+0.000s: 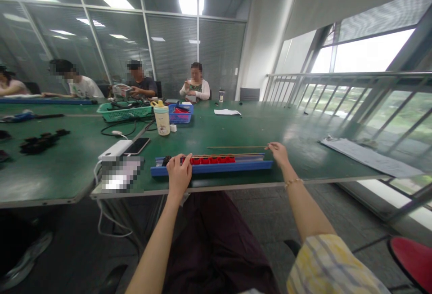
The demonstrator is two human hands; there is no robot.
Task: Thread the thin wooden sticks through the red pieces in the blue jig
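A long blue trough point(212, 170) lies along the near table edge, with a row of red pieces point(212, 160) inside it. My left hand point(178, 175) is curled over the trough's left part, its fingertips beside a small black piece point(166, 161). One thin yellowish rod point(232, 155) runs along the top of the red pieces. Just beyond the trough's right end, my right hand point(278, 153) pinches the end of a second thin rod point(236, 147). This rod points left, roughly parallel to the trough and behind it.
Left of the trough are a white power bank point(115, 149) with a cable and a phone point(137, 146). Farther back stand a cream bottle point(162, 121), a green basket point(124, 113) and a blue basket point(182, 116). A clipboard point(371, 154) lies right. Several people sit opposite.
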